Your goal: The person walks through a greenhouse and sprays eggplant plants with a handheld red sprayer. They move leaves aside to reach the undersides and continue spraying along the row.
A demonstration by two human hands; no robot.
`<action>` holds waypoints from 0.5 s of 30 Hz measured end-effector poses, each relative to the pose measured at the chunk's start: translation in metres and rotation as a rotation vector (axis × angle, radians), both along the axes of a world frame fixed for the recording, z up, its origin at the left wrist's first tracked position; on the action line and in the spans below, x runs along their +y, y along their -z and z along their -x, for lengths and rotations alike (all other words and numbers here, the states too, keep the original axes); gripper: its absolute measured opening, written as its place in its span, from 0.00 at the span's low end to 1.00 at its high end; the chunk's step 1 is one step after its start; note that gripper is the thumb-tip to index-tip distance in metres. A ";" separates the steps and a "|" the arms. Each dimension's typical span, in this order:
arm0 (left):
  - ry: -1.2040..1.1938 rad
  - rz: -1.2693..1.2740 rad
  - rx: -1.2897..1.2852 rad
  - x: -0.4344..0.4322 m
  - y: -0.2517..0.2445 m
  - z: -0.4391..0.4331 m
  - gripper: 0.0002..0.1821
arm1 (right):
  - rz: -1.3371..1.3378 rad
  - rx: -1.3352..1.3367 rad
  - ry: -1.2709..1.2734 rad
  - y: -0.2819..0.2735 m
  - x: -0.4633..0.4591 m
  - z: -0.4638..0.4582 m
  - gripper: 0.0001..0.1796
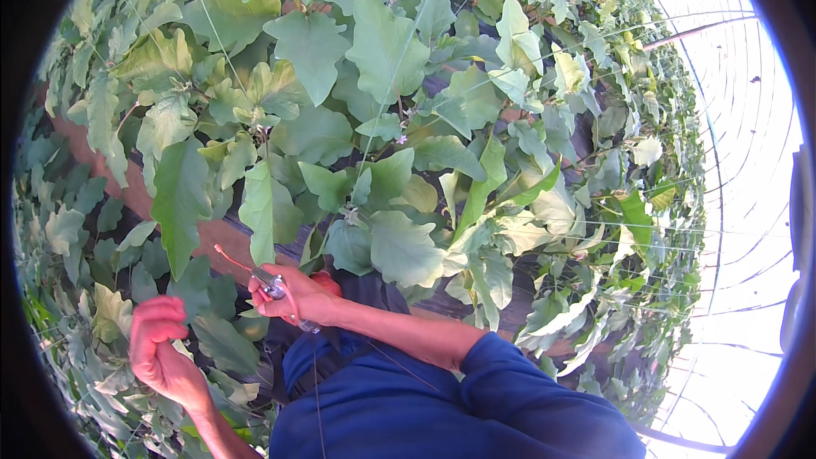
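My right hand (290, 293) is closed around a small metal hand tool (273, 285) with thin red handles, apparently pruning shears; one red end points up and left, and the fingers hide part of it. Lower left, my left hand (156, 344) is raised with curled fingers, blurred by motion, and whether anything is between them cannot be seen. Leafy eggplant plants (312, 51) fill the view in front of me. A long green leaf (258, 213) hangs just above my right hand. A small purple flower (401, 139) shows among the foliage.
Thin green support strings (213, 25) run down to the stems. Reddish-brown soil (223, 236) and dark sheeting (523, 287) show between the leaves. More plants (70, 229) stand behind my left hand. At the far right is a bright covering with curved lines (746, 159).
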State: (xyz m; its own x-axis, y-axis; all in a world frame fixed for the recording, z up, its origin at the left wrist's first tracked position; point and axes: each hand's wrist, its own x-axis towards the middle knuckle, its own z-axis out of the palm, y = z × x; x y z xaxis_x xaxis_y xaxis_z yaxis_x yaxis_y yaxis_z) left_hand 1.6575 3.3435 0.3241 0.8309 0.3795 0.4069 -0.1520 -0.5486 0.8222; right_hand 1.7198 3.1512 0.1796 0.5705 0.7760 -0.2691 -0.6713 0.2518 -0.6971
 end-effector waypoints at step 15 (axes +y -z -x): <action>-0.138 0.434 0.525 0.001 0.132 0.106 0.09 | 0.086 -0.242 -0.055 -0.003 0.012 -0.007 0.32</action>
